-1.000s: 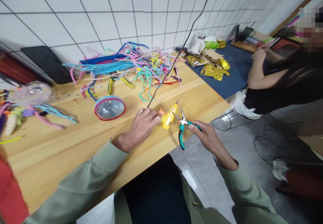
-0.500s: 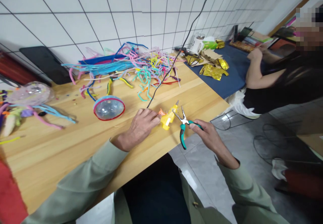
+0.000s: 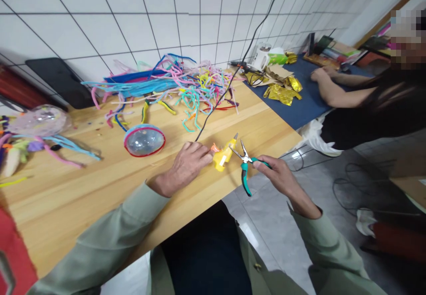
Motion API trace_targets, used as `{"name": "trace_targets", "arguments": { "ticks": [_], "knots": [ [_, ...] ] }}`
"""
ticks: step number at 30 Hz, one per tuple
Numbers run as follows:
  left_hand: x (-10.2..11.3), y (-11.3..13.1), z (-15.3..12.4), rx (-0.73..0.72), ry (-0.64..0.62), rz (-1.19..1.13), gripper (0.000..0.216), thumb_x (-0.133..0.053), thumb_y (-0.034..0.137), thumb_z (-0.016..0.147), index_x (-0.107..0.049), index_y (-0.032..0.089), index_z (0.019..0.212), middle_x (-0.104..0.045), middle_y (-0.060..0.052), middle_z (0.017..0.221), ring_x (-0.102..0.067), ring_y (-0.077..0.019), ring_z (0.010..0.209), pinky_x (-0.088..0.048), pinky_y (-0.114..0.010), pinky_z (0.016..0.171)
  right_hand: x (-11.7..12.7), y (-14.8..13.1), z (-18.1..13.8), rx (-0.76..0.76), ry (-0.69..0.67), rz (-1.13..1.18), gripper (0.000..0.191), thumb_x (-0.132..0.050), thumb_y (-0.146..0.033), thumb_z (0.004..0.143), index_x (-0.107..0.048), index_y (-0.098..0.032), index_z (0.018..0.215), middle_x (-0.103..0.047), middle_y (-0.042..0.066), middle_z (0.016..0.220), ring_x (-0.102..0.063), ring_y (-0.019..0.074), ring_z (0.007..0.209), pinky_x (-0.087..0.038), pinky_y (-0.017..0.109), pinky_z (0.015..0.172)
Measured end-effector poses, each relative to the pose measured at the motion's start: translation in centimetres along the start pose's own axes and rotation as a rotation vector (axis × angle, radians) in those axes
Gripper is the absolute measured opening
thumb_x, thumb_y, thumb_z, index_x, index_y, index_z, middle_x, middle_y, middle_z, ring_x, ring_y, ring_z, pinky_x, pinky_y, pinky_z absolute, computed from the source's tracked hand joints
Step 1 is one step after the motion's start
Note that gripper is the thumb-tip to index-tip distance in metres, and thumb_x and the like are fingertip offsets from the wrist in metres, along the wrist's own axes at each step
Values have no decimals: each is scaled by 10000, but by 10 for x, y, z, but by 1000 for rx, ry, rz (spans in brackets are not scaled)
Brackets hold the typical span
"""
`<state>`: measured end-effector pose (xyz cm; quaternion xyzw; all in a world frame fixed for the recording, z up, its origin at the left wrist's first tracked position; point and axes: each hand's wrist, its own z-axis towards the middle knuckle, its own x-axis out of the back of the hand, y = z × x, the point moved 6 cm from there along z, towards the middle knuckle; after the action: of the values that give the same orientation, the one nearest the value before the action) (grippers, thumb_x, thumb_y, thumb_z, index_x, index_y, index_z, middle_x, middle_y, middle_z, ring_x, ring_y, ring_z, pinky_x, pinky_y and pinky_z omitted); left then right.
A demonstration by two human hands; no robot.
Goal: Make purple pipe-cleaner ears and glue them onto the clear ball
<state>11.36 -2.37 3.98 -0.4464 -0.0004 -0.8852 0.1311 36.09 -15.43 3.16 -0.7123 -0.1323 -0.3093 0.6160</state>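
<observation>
— White-tiled wall, pale wooden table (image 3: 100,188). What's each hand on?

— The left hand (image 3: 186,164) lies on the table near its edge, fingers curled together on the rear of a small yellow glue gun (image 3: 223,155). Just right of it, out past the table edge, the right hand (image 3: 279,177) is clamped on the green handles of needle-nose pliers (image 3: 245,164). The pliers' tips stand apart, close by the gun's nozzle; I can't tell if they touch.

— Risks?

— If the nozzle is hot, a left fingertip sliding forward could get burned. The black cord (image 3: 213,113) runs up and away from the left hand across loose pipe cleaners (image 3: 179,86); a tug might drag them or twist the gun. The pliers hang over the floor, so a loose grip would drop them.

— And the clear dome (image 3: 144,140)?

— Left of the left hand, apart; a sweeping sleeve could knock it.
</observation>
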Motion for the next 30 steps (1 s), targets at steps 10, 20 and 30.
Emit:
{"name": "trace_targets", "arguments": {
  "ticks": [10,20,30],
  "knots": [
    [3,0,2,-63,-32,-4,202,-507,119,1125,-662,228,1056,-771,-49,1043,-617,-211,958,-418,-365,813,11,-8,3,20,-58,-12,535,-626,-686,962,-573,-224,698,-426,-26,686,-407,150,657,-311,302,599],
    [0,-1,2,-69,-92,-49,181,-511,126,1128,-655,227,1086,-765,-50,1059,-615,-213,952,-418,-368,815,13,-3,2,1,-65,-21,522,-648,-676,947,-592,-217,705,-408,-37,675,-370,135,646,-292,298,599],
    [-2,0,3,-46,-62,-99,192,-525,116,1122,-669,218,1045,-758,-47,1027,-608,-212,929,-420,-371,816,13,5,1,-25,-33,-53,497,-646,-674,926,-735,-201,802,-485,-18,682,-426,151,650,-321,304,612]
  ]
}}
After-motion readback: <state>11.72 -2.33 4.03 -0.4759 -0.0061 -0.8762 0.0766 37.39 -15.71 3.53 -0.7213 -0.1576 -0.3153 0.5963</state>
